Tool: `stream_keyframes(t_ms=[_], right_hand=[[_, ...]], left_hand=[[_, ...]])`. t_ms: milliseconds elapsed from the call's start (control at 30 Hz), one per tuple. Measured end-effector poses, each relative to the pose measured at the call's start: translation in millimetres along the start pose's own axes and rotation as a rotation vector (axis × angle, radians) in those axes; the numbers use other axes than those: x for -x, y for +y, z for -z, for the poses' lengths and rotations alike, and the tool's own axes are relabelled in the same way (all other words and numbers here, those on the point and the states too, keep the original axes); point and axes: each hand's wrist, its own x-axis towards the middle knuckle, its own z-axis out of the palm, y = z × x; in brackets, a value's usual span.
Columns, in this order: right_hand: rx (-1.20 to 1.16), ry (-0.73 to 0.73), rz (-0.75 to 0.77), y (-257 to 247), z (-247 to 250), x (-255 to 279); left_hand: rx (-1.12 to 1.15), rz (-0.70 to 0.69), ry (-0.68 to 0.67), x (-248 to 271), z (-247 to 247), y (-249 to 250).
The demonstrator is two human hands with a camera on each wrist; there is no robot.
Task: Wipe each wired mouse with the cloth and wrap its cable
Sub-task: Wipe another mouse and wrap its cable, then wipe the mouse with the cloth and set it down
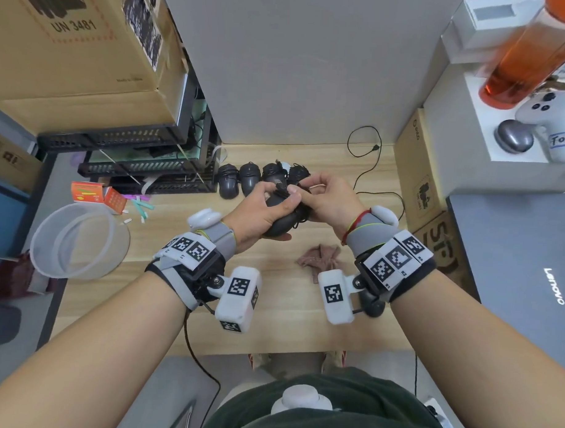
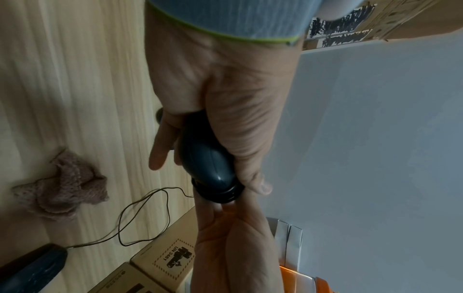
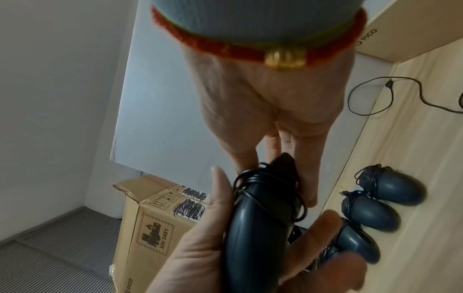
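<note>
A dark wired mouse point(image 1: 279, 225) point(image 2: 208, 168) point(image 3: 253, 234) is held above the wooden table point(image 1: 271, 319). My left hand point(image 1: 273, 199) grips its body. Its black cable point(image 3: 269, 184) is coiled around the front. My right hand point(image 1: 307, 189) pinches the cable's end at that coil. The brown cloth point(image 1: 321, 260) point(image 2: 65, 188) lies crumpled on the table below my right wrist. Several mice with wrapped cables point(image 1: 250, 179) point(image 3: 371, 212) sit in a row at the back. Another mouse point(image 2: 32, 269) lies on the table with a loose cable point(image 1: 365, 146) point(image 2: 142, 210).
Black trays point(image 1: 142, 167) under a cardboard box point(image 1: 78, 56) stand at the back left. A clear round tub point(image 1: 78, 238) sits at the left edge. A closed laptop point(image 1: 529, 270) and cardboard boxes point(image 1: 420, 177) line the right. An orange bottle point(image 1: 530, 56) stands on white boxes.
</note>
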Motion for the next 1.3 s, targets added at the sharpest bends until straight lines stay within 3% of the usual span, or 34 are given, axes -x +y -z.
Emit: stream_keyframes(t_ms=[200,333,500,600,733,800,867,933,1033,1200,1300], right_hand=[[-0.088,-0.085,-0.05,13,-3,1],[-0.073,-0.104,-0.181,29,9,-5],[0.276,-0.038,-0.323,86,21,-22],[0.526,-0.117,-0.398,122,21,-30],[1.061,-0.325,-0.453,171,9,-42],[0.964,-0.36,-0.429,199,11,-52],[0.759,-0.351,-0.427,185,10,-39],[0.581,-0.283,-0.468,179,8,-37],[0.361,-0.168,-0.379,163,-3,-37],[-0.092,-0.226,-0.239,123,-10,-37],[-0.224,-0.279,-0.179,112,-13,-35]], left_hand=[[-0.033,-0.046,0.075,-7,4,-16],[-0.154,-0.013,0.089,-10,11,-32],[-0.292,0.066,0.068,-12,18,-57],[-0.356,0.103,0.06,-17,24,-77],[-0.424,0.108,0.097,-21,29,-100],[-0.426,0.14,0.116,-24,32,-110],[-0.432,0.154,0.123,-25,34,-115],[-0.412,0.153,0.134,-26,36,-117],[-0.414,0.134,0.136,-26,39,-120],[-0.321,0.125,0.13,-31,42,-111],[-0.274,0.114,0.088,-33,42,-102]])
